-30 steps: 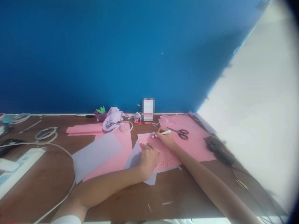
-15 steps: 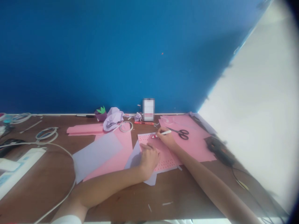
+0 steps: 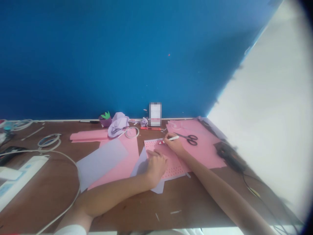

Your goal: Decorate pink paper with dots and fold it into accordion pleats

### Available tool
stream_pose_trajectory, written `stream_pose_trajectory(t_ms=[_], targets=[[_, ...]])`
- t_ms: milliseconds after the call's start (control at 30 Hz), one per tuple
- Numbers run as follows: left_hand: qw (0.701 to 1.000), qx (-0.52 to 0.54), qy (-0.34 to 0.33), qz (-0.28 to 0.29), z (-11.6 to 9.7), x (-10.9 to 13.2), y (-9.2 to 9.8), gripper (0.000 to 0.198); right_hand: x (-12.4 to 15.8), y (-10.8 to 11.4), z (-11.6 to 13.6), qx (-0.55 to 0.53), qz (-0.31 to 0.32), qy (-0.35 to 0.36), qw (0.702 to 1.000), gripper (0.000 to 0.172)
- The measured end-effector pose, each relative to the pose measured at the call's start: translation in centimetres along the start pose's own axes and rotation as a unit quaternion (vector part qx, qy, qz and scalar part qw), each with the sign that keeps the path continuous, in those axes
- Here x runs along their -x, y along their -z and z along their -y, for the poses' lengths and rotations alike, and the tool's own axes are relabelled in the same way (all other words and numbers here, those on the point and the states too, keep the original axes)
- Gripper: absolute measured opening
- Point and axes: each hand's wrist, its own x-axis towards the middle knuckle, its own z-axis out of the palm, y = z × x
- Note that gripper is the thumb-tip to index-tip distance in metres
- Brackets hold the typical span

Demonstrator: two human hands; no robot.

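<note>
My right hand is closed round a white marker with a red tip. The tip rests on or just above the upper part of a pink sheet. Rows of small red marks run along this sheet's top and bottom ends; its middle is plain where visible. My left hand lies on the left side of the sheet, index finger stretched out and the other fingers partly bent. Lilac paper shows from under the sheet. Right of the marker, black scissors lie on larger pink paper.
To the left lie a lilac sheet, crumpled lilac paper, tape rolls and a white power strip with a cable. A red cutter lies near the blue wall. A dark device sits at right.
The view has shifted very slightly. Both hands stay nearly in place, with the marker still at the sheet's upper rows.
</note>
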Motion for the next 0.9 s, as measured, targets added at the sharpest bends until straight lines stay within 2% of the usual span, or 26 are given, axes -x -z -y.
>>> stream_pose_trajectory(t_ms=[233,500,767,900], targets=[[1.0,0.019,-0.002,0.003,0.1,0.0,0.0,0.063,0.0,0.1,0.6,-0.002,-0.001,-0.002,1.0,0.011],[1.0,0.01,-0.004,-0.005,0.0,0.0,0.0,0.064,0.1,0.1,0.1,-0.014,0.007,-0.017,1.0,0.009],[1.0,0.022,-0.003,-0.005,0.0,0.0,-0.1,0.063,0.2,0.5,1.2,-0.035,-0.025,-0.029,0.999,0.03],[1.0,0.028,0.005,0.013,0.1,0.0,0.1,0.063,0.2,1.1,1.2,-0.031,-0.036,-0.02,0.999,0.025]])
